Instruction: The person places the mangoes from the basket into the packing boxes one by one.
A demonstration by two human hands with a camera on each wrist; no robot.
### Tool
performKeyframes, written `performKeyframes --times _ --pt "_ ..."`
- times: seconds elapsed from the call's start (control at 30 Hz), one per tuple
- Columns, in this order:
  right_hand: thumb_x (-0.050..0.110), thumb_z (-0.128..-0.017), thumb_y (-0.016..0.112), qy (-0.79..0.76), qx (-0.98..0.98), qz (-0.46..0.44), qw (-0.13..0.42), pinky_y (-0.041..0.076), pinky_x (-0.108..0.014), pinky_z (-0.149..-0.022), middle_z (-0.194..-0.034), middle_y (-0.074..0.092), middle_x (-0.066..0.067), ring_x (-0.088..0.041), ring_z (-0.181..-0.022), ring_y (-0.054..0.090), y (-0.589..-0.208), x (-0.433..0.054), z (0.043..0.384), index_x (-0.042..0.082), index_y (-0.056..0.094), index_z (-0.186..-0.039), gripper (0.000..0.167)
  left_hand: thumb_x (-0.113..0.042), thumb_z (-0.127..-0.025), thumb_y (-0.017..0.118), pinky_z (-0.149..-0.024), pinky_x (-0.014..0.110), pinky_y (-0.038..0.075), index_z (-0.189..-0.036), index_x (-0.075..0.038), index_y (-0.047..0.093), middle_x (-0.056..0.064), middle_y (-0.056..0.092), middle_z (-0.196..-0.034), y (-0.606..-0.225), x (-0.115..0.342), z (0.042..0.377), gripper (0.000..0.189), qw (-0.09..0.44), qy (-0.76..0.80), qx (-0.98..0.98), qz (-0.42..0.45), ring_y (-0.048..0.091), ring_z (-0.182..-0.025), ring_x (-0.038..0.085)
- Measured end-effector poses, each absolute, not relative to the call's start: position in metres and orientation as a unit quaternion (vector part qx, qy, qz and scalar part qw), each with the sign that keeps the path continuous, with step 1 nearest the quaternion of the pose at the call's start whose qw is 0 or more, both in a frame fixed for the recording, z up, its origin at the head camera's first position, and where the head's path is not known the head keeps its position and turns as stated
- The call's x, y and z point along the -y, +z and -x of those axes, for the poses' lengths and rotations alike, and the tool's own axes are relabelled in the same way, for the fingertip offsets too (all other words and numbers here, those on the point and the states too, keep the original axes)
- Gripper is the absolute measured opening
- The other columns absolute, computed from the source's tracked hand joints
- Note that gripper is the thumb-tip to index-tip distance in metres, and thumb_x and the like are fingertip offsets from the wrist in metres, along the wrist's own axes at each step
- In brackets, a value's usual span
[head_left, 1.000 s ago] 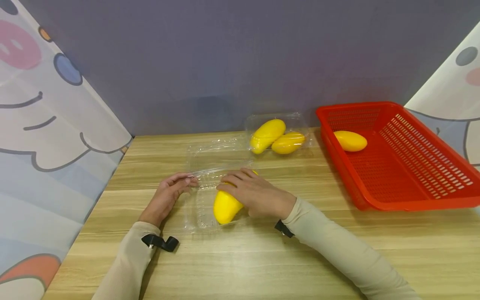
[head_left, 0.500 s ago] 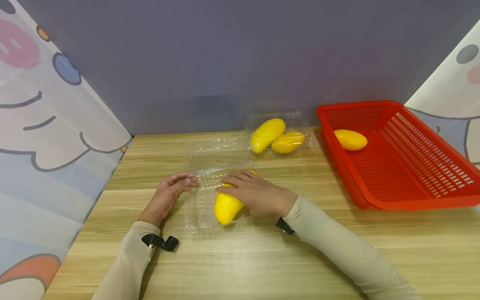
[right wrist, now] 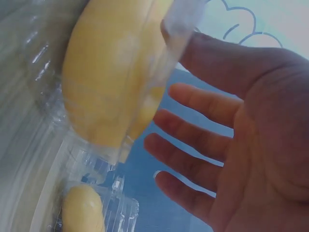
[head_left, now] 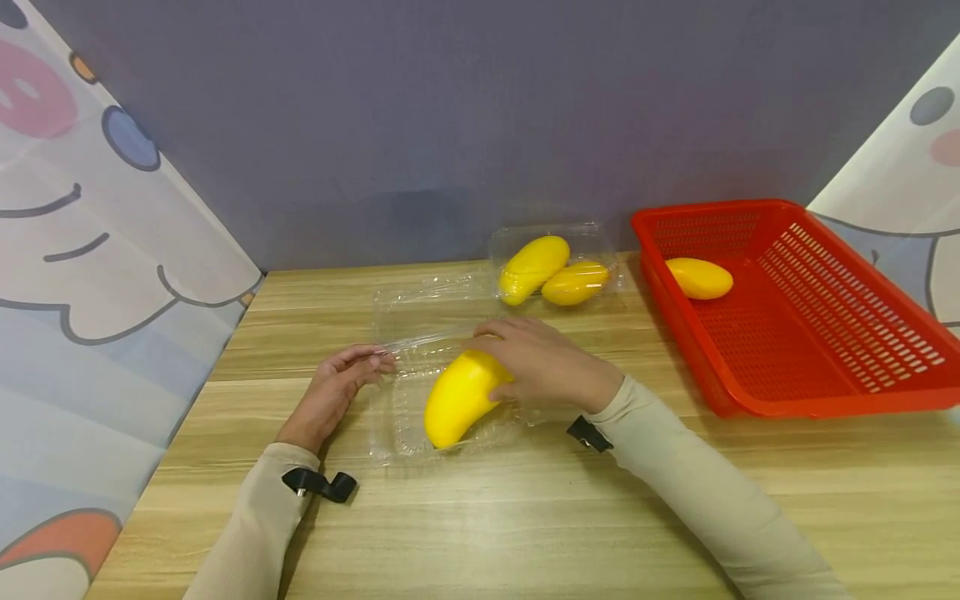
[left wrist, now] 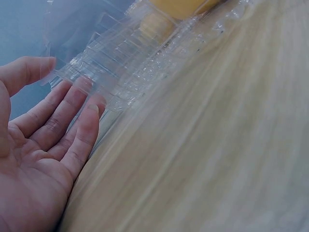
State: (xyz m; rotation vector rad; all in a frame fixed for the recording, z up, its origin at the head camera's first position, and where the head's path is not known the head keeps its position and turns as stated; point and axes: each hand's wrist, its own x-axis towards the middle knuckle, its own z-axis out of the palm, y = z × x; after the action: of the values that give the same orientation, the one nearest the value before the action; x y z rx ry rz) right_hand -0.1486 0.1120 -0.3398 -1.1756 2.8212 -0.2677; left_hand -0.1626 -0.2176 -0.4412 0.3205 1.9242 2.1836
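In the head view, a yellow mango (head_left: 457,404) lies slanted in the base of an open clear plastic clamshell container (head_left: 405,417), whose lid (head_left: 427,312) is folded back. My left hand (head_left: 337,392) pinches the container's left edge, thumb above and fingers below, as the left wrist view shows. Over the mango's far right end is my right hand (head_left: 543,362). From the right wrist, that hand's fingers (right wrist: 193,135) are spread and fairly straight, with a gap to the mango (right wrist: 106,72); the thumb overlaps the plastic rim. Part of the mango is hidden behind this hand.
Behind, a second clear container (head_left: 596,233) holds two mangoes (head_left: 536,267). On the right stands a red slotted basket (head_left: 720,392) with one mango (head_left: 700,278) inside. A grey panel (head_left: 450,125) rises at the back of the wooden table (head_left: 480,533).
My right hand has loosened from the mango and shifted right and away, so more of the fruit shows. The left hand and the container have hardly moved.
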Motion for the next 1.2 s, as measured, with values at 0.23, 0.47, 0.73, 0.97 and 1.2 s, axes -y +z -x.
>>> performKeyframes --times 0.23,0.47,0.73,0.97,1.2 --pt "0.035 -0.08 0.083 -0.085 -0.919 0.383 0.03 0.036 -0.049 -0.118 -0.138 0.058 -0.001 -0.026 -0.133 0.051 -0.341 -0.11 0.15 0.019 0.056 -0.139 0.066 -0.009 -0.102 0.053 -0.083 0.022 0.055 -0.12 -0.009 0.065 -0.005 0.075 -0.109 -0.441 0.218 0.162 0.021 0.105 0.741 -0.654 -0.108 0.07 -0.101 0.01" --pt "0.033 -0.082 0.081 -0.079 -0.919 0.386 0.027 0.034 -0.049 -0.12 -0.139 0.057 -0.001 -0.026 -0.133 0.05 -0.345 -0.107 0.15 0.02 0.056 -0.14 0.065 -0.009 -0.102 0.054 -0.084 0.022 0.056 -0.12 -0.009 0.065 -0.005 0.075 -0.109 -0.44 0.217 0.164 0.021 0.106 0.742 -0.653 -0.109 0.07 -0.101 0.011" --pt "0.033 -0.084 0.08 -0.08 -0.915 0.394 0.024 0.039 -0.045 -0.115 -0.139 0.057 -0.002 -0.026 -0.132 0.05 -0.349 -0.1 0.149 0.019 0.055 -0.14 0.063 -0.009 -0.102 0.054 -0.084 0.022 0.056 -0.12 -0.009 0.065 -0.004 0.075 -0.109 -0.441 0.218 0.164 0.022 0.107 0.747 -0.647 -0.111 0.07 -0.101 0.012" --pt "0.035 -0.086 0.078 -0.078 -0.915 0.396 0.017 0.04 -0.043 -0.115 -0.14 0.056 0.0 -0.024 -0.134 0.048 -0.353 -0.096 0.147 0.021 0.053 -0.141 0.063 -0.008 -0.103 0.051 -0.085 0.021 0.057 -0.125 -0.004 0.06 -0.003 0.074 -0.111 -0.441 0.217 0.163 0.025 0.106 0.755 -0.637 -0.111 0.071 -0.102 0.012" --pt "0.037 -0.087 0.077 -0.078 -0.916 0.394 0.015 0.039 -0.043 -0.116 -0.141 0.055 0.001 -0.023 -0.135 0.047 -0.355 -0.092 0.144 0.023 0.052 -0.143 0.063 -0.006 -0.103 0.05 -0.084 0.021 0.058 -0.125 -0.004 0.06 -0.001 0.075 -0.11 -0.441 0.216 0.163 0.024 0.101 0.764 -0.628 -0.109 0.071 -0.101 0.013"
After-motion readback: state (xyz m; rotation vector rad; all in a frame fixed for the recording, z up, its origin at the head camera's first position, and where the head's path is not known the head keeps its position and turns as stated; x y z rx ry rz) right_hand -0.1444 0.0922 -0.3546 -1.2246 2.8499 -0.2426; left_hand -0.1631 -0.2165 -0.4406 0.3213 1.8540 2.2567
